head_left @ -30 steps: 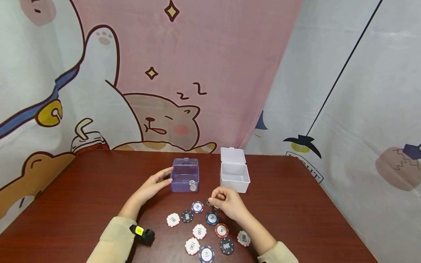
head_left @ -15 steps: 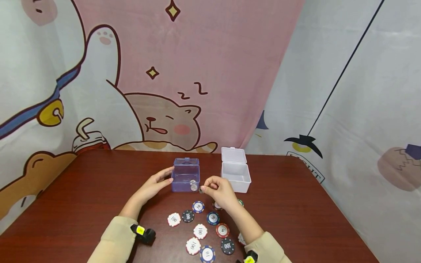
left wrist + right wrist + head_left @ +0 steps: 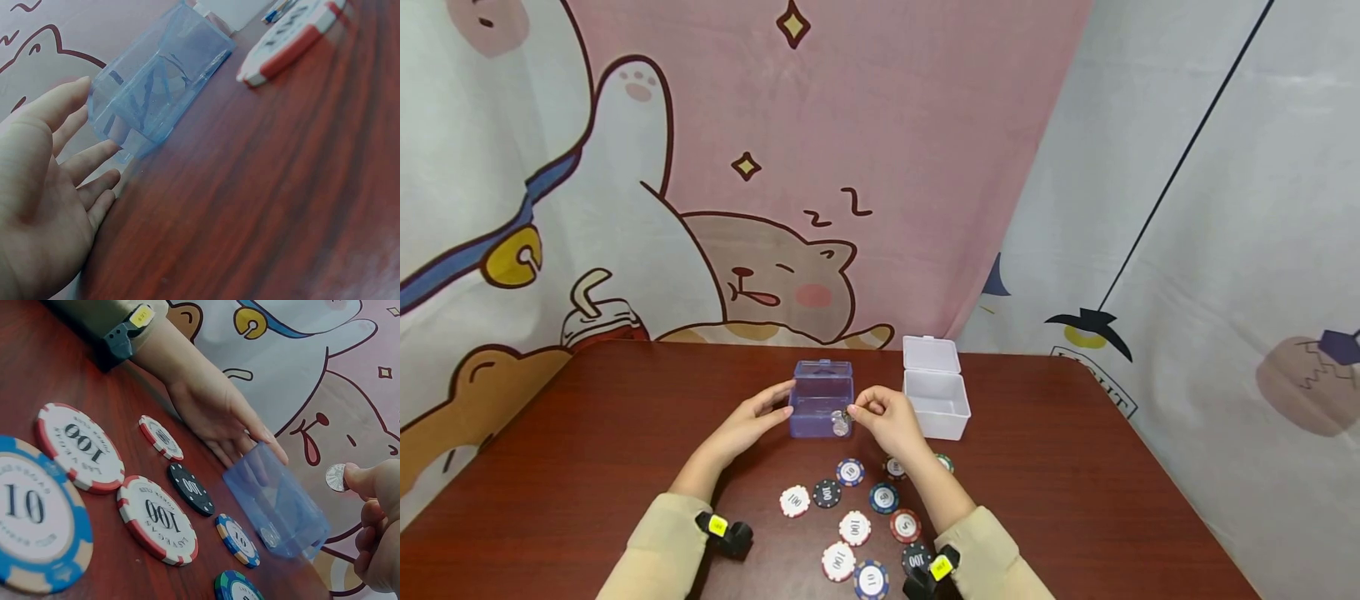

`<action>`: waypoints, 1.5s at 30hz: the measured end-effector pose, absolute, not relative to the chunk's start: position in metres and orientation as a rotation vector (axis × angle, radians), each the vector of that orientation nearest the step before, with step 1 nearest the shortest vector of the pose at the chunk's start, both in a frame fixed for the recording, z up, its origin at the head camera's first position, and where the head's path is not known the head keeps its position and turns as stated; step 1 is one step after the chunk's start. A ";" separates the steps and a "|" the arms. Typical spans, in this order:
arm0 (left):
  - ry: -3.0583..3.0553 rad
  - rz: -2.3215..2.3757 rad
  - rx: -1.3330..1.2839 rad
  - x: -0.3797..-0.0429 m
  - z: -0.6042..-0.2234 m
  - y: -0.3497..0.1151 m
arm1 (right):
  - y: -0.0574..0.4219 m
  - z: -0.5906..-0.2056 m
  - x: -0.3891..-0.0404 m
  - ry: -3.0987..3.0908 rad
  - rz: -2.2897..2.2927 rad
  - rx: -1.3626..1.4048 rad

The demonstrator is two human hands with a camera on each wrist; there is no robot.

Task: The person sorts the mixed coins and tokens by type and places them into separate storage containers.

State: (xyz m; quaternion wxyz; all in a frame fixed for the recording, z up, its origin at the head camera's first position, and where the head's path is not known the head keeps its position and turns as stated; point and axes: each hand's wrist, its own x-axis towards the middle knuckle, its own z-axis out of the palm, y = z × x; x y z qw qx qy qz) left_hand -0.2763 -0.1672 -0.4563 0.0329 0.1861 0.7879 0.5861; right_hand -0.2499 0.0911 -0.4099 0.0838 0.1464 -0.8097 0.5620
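Observation:
A translucent blue box [image 3: 808,428] stands with its lid up, coins [image 3: 840,427] showing at its right end. My left hand [image 3: 747,429] has its fingers extended along the box's left side; in the left wrist view fingertips meet the blue wall [image 3: 134,100]. Between thumb and forefinger, my right hand [image 3: 891,423] pinches a silver coin [image 3: 336,477]. That hand is at the right rim of the box, and the right wrist view shows the coin held up on edge. The other fingers of the right hand are curled in.
To the right stands a white box [image 3: 936,417] with its lid up. Several poker chips lie nearer the front, among them a white one [image 3: 854,528], a black one [image 3: 827,493] and a red one [image 3: 906,526]. A printed curtain [image 3: 880,167] hangs behind the table [image 3: 1075,467].
My right hand has carried the coin from among the chips up and left to the blue box's right rim. The left hand has stayed beside the box.

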 end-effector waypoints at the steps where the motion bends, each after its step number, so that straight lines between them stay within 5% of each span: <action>1: 2.422 1.807 0.572 -0.277 -0.456 -0.167 | 0.090 -0.410 -0.252 -2.407 1.675 0.444; 45: 2.369 1.836 0.593 -0.274 -0.454 -0.167 | 0.052 -0.433 -0.302 -2.294 1.786 0.069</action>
